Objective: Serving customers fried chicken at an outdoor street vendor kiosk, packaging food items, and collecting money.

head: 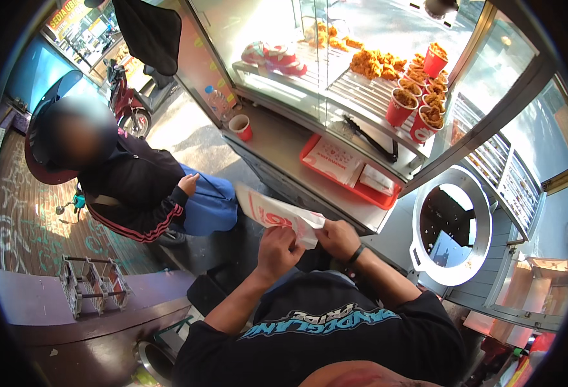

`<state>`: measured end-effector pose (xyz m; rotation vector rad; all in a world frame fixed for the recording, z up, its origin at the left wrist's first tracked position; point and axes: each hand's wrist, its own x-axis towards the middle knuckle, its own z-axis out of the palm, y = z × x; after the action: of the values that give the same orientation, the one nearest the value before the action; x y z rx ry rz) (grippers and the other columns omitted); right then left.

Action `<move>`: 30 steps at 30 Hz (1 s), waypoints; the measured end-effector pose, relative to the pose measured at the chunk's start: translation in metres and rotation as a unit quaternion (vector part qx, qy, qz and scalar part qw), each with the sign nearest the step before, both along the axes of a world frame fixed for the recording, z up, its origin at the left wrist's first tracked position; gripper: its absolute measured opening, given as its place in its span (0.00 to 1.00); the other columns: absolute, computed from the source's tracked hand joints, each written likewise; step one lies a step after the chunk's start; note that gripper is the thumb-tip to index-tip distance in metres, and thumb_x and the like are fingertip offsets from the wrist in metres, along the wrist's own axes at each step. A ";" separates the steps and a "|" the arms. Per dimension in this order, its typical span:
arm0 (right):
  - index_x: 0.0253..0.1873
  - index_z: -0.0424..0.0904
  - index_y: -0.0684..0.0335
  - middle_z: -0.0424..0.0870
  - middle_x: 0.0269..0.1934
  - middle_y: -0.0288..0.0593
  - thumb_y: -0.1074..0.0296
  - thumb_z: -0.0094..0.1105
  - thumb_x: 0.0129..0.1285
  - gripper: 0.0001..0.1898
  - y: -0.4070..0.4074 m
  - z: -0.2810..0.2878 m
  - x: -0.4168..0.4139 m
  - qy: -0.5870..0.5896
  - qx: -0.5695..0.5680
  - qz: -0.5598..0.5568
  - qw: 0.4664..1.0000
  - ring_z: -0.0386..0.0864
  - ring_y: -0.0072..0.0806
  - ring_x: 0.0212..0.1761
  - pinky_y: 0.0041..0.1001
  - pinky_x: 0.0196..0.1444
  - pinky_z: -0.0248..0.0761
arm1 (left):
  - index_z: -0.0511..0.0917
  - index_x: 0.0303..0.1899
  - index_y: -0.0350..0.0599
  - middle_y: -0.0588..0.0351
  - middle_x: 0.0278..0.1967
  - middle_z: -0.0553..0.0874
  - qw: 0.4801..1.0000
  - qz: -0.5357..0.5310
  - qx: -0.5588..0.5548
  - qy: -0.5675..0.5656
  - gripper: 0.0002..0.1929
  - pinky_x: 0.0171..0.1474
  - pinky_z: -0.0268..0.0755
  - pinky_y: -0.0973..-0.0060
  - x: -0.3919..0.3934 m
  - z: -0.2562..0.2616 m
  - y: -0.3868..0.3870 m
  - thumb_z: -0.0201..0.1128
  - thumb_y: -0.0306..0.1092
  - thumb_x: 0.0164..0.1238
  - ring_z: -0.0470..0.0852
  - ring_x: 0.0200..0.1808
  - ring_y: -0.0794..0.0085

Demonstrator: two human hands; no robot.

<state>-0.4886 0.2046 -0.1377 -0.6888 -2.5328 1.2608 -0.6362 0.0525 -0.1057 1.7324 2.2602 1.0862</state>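
Note:
Both of my hands grip a white paper bag point(276, 213) with red print, held in front of my chest. My left hand point(280, 251) pinches its near edge, fingers curled. On the right end, my right hand point(339, 239) has hold of the bag's edge, with a dark band on the wrist. What the bag contains is hidden. Beyond my right hand lies a red tray point(308, 150) on the counter, holding printed white paper bags point(335, 162). A pair of black tongs point(371, 138) rests above it, at the display case.
Fried chicken point(373, 63) and red paper cups point(402, 106) of chicken fill the glass case's rack. A large metal pot point(480, 251) of dark oil stands at right. A helmeted person point(134, 188) is at left. One red cup point(240, 128) stands on the counter point(274, 135).

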 end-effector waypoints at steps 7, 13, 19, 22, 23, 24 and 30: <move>0.66 0.77 0.59 0.87 0.51 0.48 0.63 0.52 0.75 0.19 -0.014 -0.022 -0.013 0.110 -0.495 -0.016 0.862 0.86 0.34 0.46 0.28 0.49 0.78 | 0.82 0.40 0.47 0.53 0.34 0.85 0.995 -0.080 0.022 0.053 0.12 0.55 0.73 0.58 0.020 -0.002 0.016 0.70 0.34 0.53 0.85 0.40 0.56; 0.67 0.77 0.59 0.87 0.51 0.49 0.63 0.52 0.75 0.19 -0.017 -0.023 0.002 0.114 -0.419 -0.011 0.901 0.86 0.35 0.46 0.28 0.50 0.78 | 0.80 0.37 0.45 0.53 0.35 0.86 0.961 -0.275 -0.025 0.008 0.11 0.53 0.75 0.58 0.037 -0.003 0.010 0.70 0.32 0.53 0.85 0.39 0.56; 0.68 0.76 0.59 0.87 0.52 0.49 0.62 0.52 0.75 0.20 -0.014 -0.030 0.013 0.098 -0.309 0.001 0.946 0.86 0.36 0.47 0.29 0.51 0.78 | 0.77 0.54 0.41 0.48 0.49 0.81 0.969 0.050 0.127 -0.204 0.23 0.60 0.71 0.67 -0.027 -0.003 0.002 0.67 0.49 0.68 0.81 0.53 0.62; 0.68 0.75 0.59 0.87 0.52 0.50 0.62 0.52 0.75 0.20 -0.028 -0.023 0.015 0.082 -0.251 0.026 0.964 0.86 0.37 0.47 0.29 0.51 0.78 | 0.71 0.63 0.40 0.52 0.55 0.79 0.892 0.007 -0.028 -0.451 0.35 0.62 0.68 0.69 -0.036 -0.002 0.014 0.62 0.63 0.73 0.77 0.57 0.68; 0.68 0.75 0.59 0.87 0.52 0.50 0.62 0.52 0.75 0.20 -0.023 -0.021 -0.015 0.078 -0.230 0.031 0.969 0.86 0.37 0.47 0.29 0.52 0.78 | 0.68 0.69 0.41 0.53 0.58 0.79 0.857 -0.038 -0.129 -0.497 0.43 0.63 0.68 0.70 -0.032 0.005 0.017 0.53 0.73 0.71 0.77 0.59 0.67; 0.68 0.75 0.59 0.87 0.52 0.50 0.62 0.52 0.75 0.20 -0.030 -0.025 0.000 0.072 -0.208 0.043 0.974 0.86 0.37 0.47 0.30 0.52 0.78 | 0.67 0.71 0.46 0.52 0.62 0.78 0.832 -0.013 -0.174 -0.526 0.44 0.65 0.67 0.64 -0.034 -0.004 0.015 0.50 0.76 0.70 0.75 0.64 0.65; 0.69 0.74 0.59 0.87 0.53 0.51 0.61 0.52 0.75 0.21 -0.039 -0.018 -0.019 0.039 -0.084 0.074 0.993 0.86 0.38 0.48 0.30 0.53 0.78 | 0.69 0.69 0.43 0.50 0.62 0.80 0.746 0.026 -0.174 -0.643 0.41 0.63 0.71 0.64 -0.032 -0.029 0.019 0.48 0.73 0.74 0.78 0.63 0.64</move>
<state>-0.5077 0.1655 -0.1554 -0.4814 -2.4733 1.5326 -0.6686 0.0717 -0.1352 0.3870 1.3881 1.1657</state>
